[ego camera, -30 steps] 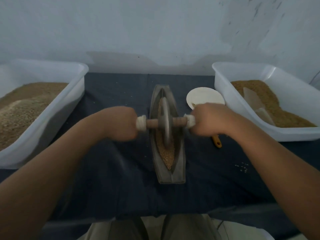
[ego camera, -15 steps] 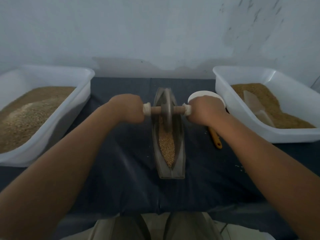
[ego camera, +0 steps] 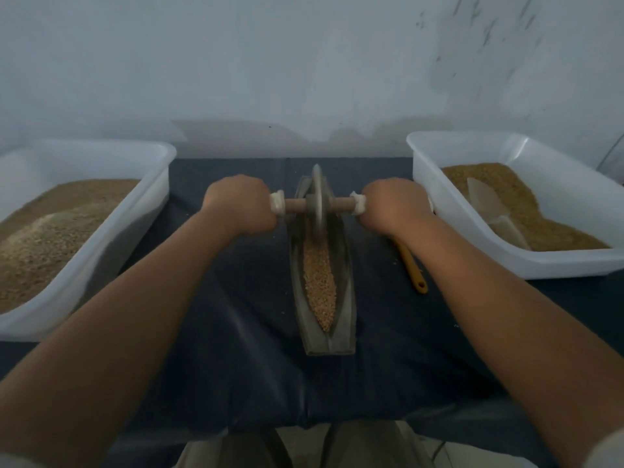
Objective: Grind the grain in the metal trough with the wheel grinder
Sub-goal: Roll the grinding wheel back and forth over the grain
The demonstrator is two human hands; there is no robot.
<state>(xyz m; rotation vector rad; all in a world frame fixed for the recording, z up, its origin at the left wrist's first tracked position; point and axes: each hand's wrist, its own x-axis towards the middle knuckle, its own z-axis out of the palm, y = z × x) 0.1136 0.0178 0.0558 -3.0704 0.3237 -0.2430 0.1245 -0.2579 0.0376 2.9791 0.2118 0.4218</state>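
Observation:
A long boat-shaped metal trough lies lengthwise on the dark cloth in the middle of the table. Golden grain fills its groove from the middle to the near tip. The wheel grinder, a grey disc on a wooden axle with white end caps, stands at the trough's far end. My left hand is closed around the left handle. My right hand is closed around the right handle. Both arms are stretched forward.
A white tub of grain stands at the left. Another white tub at the right holds grain and a clear scoop. A yellow-handled tool lies right of the trough. A wall rises close behind the table.
Both hands have pushed the wheel grinder away from me, from the middle of the trough to its far end. More grain now shows in the near half of the groove.

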